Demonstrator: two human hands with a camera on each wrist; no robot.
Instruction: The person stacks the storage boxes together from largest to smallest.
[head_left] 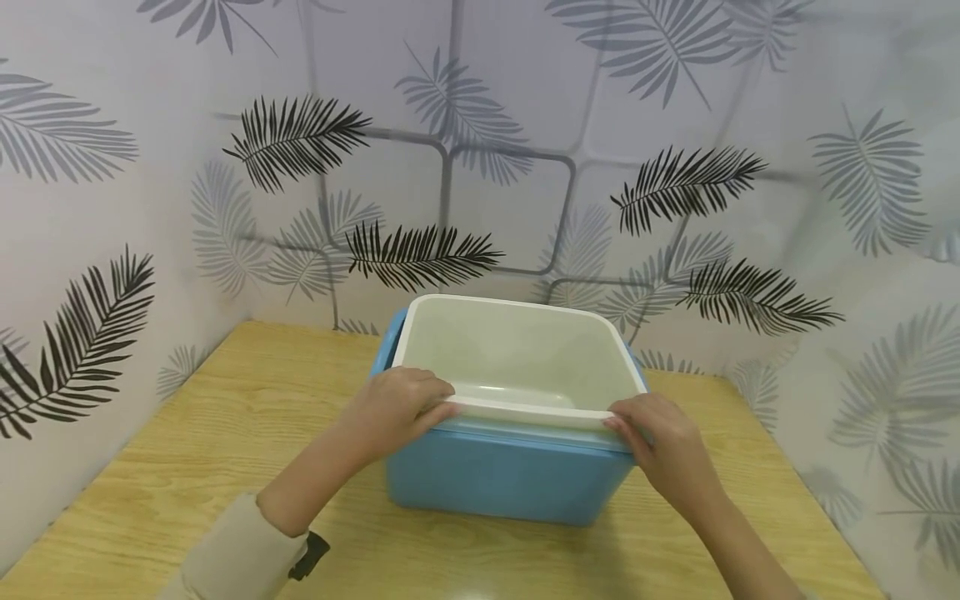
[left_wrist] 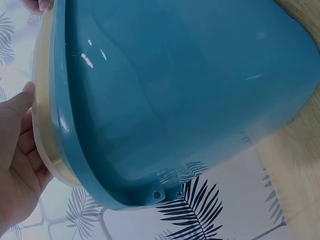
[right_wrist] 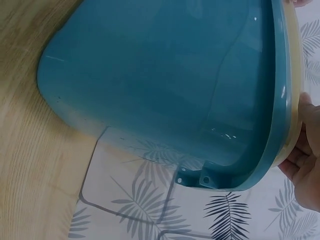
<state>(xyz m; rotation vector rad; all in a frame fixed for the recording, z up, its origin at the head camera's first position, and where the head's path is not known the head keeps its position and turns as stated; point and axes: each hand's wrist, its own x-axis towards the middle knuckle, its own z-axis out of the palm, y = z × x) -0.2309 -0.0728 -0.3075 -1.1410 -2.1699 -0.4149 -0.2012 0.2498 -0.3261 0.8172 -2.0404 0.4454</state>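
A white plastic basin (head_left: 517, 346) sits nested in a blue plastic tub (head_left: 502, 475), its near rim standing a little above the blue rim. My left hand (head_left: 401, 408) grips the white rim at the near left, thumb on the near side and fingers over the edge. At the near right corner my right hand (head_left: 660, 437) pinches the same rim. Both wrist views show the tub's smooth blue side and the pale basin edge (left_wrist: 45, 100) rising past it, held between thumb and fingers. The basin's lower part is hidden inside the tub.
The tub stands on a wood-grain table (head_left: 300, 375). Behind and at both sides hang walls (head_left: 510, 208) with a feather-leaf print, close to the table's far edge. Small tabs with holes (right_wrist: 205, 177) stick out under the tub's rim.
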